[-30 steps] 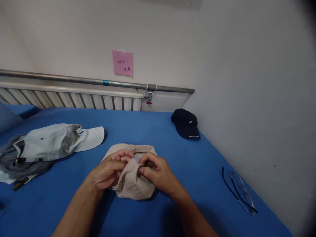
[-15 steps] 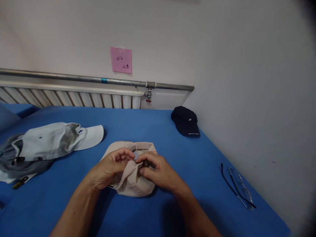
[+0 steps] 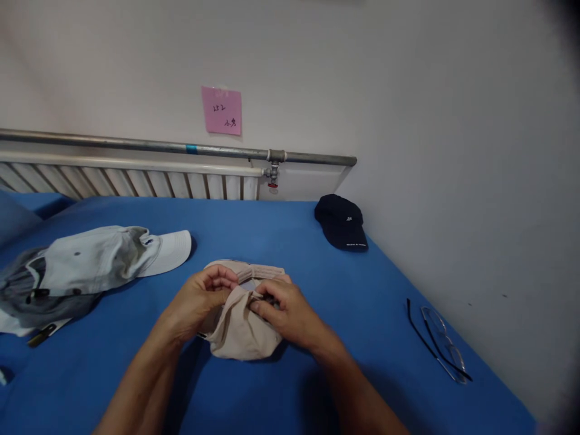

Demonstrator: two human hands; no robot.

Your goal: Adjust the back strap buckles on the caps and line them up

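Observation:
A beige cap (image 3: 242,332) lies on the blue surface in front of me, its inner side and sweatband partly showing at the far edge. My left hand (image 3: 197,302) pinches the cap's fabric from the left, fingers curled together. From the right, my right hand (image 3: 287,308) grips the cap's edge between thumb and fingers. A fold of cloth is bunched up between the two hands. The part under my right fingers is dark and mostly hidden.
To the left, a white cap (image 3: 86,260) lies over a grey cap (image 3: 58,308). A navy cap (image 3: 342,223) sits at the back right, by the wall. Eyeglasses (image 3: 439,347) lie near the right edge. Behind run a metal pipe (image 3: 136,145) and a radiator (image 3: 176,184).
My fingers have shifted slightly on the beige cap, and the cloth fold between them now stands broader and smoother. Both hands keep hold of it.

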